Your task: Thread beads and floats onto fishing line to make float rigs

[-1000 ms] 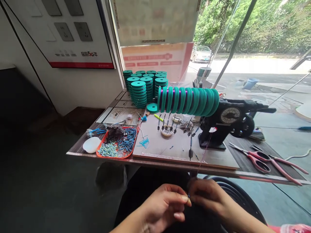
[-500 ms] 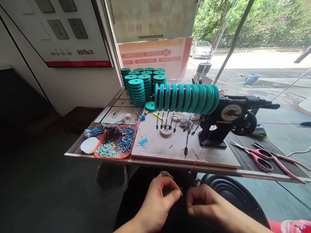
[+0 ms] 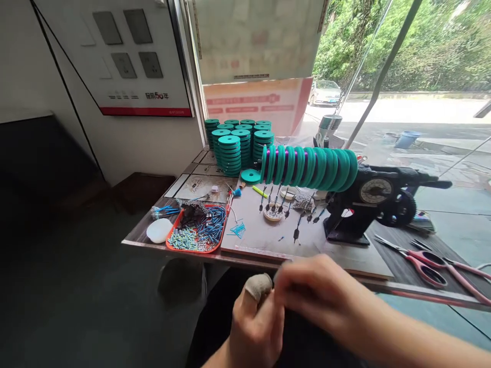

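My left hand (image 3: pixel 256 322) is closed in front of the table edge, a beige cover (image 3: pixel 258 286) wrapped round one finger. My right hand (image 3: pixel 316 289) is pinched against its fingertips; whatever the fingers hold is hidden or too small to make out. Beyond them, a row of teal spools (image 3: pixel 307 166) with purple line sits on the shaft of a black hand-cranked winder (image 3: pixel 378 191) with a round dial. Small dark pieces on thin lines, one of them a black weight (image 3: pixel 296 234), hang or lie below the spools.
At left stand an orange tray (image 3: pixel 169 241) of small blue and green parts and a white disc (image 3: pixel 159 231). Stacked teal spools (image 3: pixel 230 153) are behind. A bead dish (image 3: pixel 273 214), a yellow-green stick (image 3: pixel 260 191) and blue snippets (image 3: pixel 238 230) lie mid-table; red-handled scissors (image 3: pixel 425 273) lie right.
My hands have come together, the right one moving up and left to meet the left, which has turned. The view has shifted, so the table sits farther right and slightly lower.
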Demonstrator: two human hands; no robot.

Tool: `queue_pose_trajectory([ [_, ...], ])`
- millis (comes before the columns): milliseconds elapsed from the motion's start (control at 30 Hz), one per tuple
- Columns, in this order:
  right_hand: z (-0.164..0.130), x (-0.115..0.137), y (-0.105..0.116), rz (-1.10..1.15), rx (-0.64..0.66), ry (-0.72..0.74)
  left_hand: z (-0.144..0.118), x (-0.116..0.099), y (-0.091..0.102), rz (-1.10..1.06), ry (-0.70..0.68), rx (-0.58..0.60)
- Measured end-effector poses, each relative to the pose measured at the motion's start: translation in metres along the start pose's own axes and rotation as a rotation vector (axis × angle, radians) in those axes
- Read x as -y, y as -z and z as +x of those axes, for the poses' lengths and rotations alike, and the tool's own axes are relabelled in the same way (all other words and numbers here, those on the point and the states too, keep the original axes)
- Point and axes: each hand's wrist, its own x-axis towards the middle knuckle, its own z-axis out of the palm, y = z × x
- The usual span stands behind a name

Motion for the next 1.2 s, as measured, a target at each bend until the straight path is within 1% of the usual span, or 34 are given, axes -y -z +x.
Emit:
queue_pose_trajectory([
  [33,0.014,0.004,0.005,0.136,0.023,-0.099,0.000,0.002,0.000,-0.032,0.073,-0.065],
  [67,0.027,0.005,0.009,0.251,0.073,-0.193,0.001,0.003,0.000,-0.052,0.138,-0.137],
  [100,0.040,0.004,0.011,0.305,0.112,-0.242,0.003,0.004,0.000,-0.057,0.185,-0.201],
  [167,0.060,0.000,0.011,0.341,0.182,-0.300,0.006,0.006,0.002,-0.035,0.204,-0.278],
  [200,0.069,-0.002,0.009,0.330,0.201,-0.314,0.008,0.007,0.003,-0.017,0.178,-0.276],
  [233,0.075,-0.003,0.008,0.320,0.215,-0.333,0.010,0.007,0.005,0.002,0.138,-0.249],
  [333,0.085,-0.002,0.005,0.258,0.238,-0.374,0.015,0.000,0.010,0.024,0.011,-0.122],
  [367,0.084,0.000,0.006,0.227,0.236,-0.371,0.017,-0.004,0.012,0.003,-0.009,-0.096],
  [400,0.081,0.002,0.007,0.195,0.225,-0.356,0.019,-0.009,0.014,-0.042,0.000,-0.077],
  [433,0.074,0.003,0.009,0.168,0.199,-0.339,0.022,-0.014,0.015,-0.120,0.043,-0.058],
  [467,0.065,0.004,0.010,0.122,0.145,-0.296,0.025,-0.019,0.017,-0.238,0.127,-0.029],
  [500,0.053,0.003,0.010,0.050,0.066,-0.224,0.028,-0.022,0.018,-0.406,0.267,0.012],
  [533,0.039,-0.001,0.010,-0.019,-0.033,-0.159,0.031,-0.024,0.018,-0.606,0.442,0.059],
  [567,0.023,-0.007,0.008,-0.225,-0.170,0.047,0.033,-0.025,0.019,-0.812,0.632,0.112],
  [600,0.008,-0.014,0.005,-0.415,-0.281,0.221,0.035,-0.025,0.019,-0.981,0.794,0.156],
  [633,-0.005,-0.023,0.001,-0.561,-0.321,0.389,0.037,-0.023,0.018,-1.107,0.918,0.192],
  [667,-0.017,-0.032,-0.004,-0.673,-0.335,0.546,0.038,-0.021,0.018,-1.181,0.998,0.218],
  [700,-0.026,-0.040,-0.010,-0.754,-0.308,0.654,0.037,-0.019,0.017,-1.211,1.037,0.228],
  [733,-0.031,-0.048,-0.015,-0.812,-0.307,0.717,0.037,-0.017,0.016,-1.219,1.054,0.231],
  [800,-0.035,-0.060,-0.025,-0.855,-0.324,0.779,0.034,-0.016,0.014,-1.241,1.091,0.220],
  [867,-0.032,-0.069,-0.031,-0.803,-0.373,0.784,0.032,-0.016,0.013,-1.242,1.111,0.204],
  [900,-0.031,-0.072,-0.034,-0.689,-0.395,0.752,0.031,-0.017,0.012,-1.237,1.112,0.201],
  [967,-0.029,-0.079,-0.040,-0.363,-0.420,0.598,0.030,-0.019,0.011,-1.221,1.095,0.203],
  [1000,-0.029,-0.081,-0.044,-0.151,-0.417,0.463,0.030,-0.020,0.011,-1.217,1.082,0.205],
  [1067,-0.030,-0.085,-0.053,0.306,-0.359,0.124,0.031,-0.021,0.010,-1.170,1.011,0.226],
  [1100,-0.031,-0.087,-0.059,0.493,-0.304,-0.030,0.031,-0.022,0.010,-1.099,0.944,0.257],
  [1133,-0.032,-0.088,-0.064,0.644,-0.244,-0.150,0.031,-0.022,0.011,-0.980,0.851,0.284],
  [1167,-0.033,-0.089,-0.068,0.774,-0.185,-0.243,0.031,-0.023,0.011,-0.822,0.735,0.299],
  [1200,-0.034,-0.089,-0.071,0.853,-0.134,-0.292,0.031,-0.024,0.012,-0.643,0.609,0.305],
])
